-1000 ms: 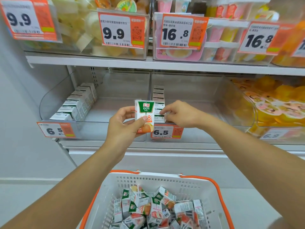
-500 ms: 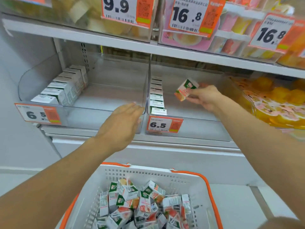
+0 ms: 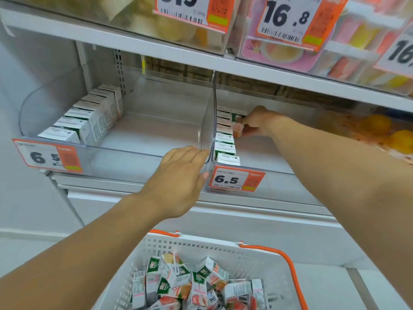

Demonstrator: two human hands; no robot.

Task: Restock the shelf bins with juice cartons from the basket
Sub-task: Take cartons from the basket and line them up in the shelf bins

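Observation:
My right hand (image 3: 259,124) reaches deep into the right clear shelf bin (image 3: 279,173) and grips a small green-and-white juice carton (image 3: 238,123), held upright beside a row of cartons (image 3: 224,139) along the bin's left wall. My left hand (image 3: 178,182) rests on the front rim where the left clear bin (image 3: 125,153) meets the right one, fingers relaxed and holding nothing. The left bin holds another row of cartons (image 3: 89,119) on its left side. Below, a white basket (image 3: 223,249) with orange handles carries several loose juice cartons (image 3: 190,285).
Orange price tags reading 6.5 (image 3: 234,180) hang on the bin fronts. A shelf above (image 3: 201,57) carries bins of jelly cups with 16.8 tags (image 3: 290,21). A bin of yellow fruit cups (image 3: 380,133) stands to the right. White floor lies at the left.
My right hand has carried the carton down and back into the right bin, next to the row. My left hand moved onto the bin rim. The view tilted closer to the shelf.

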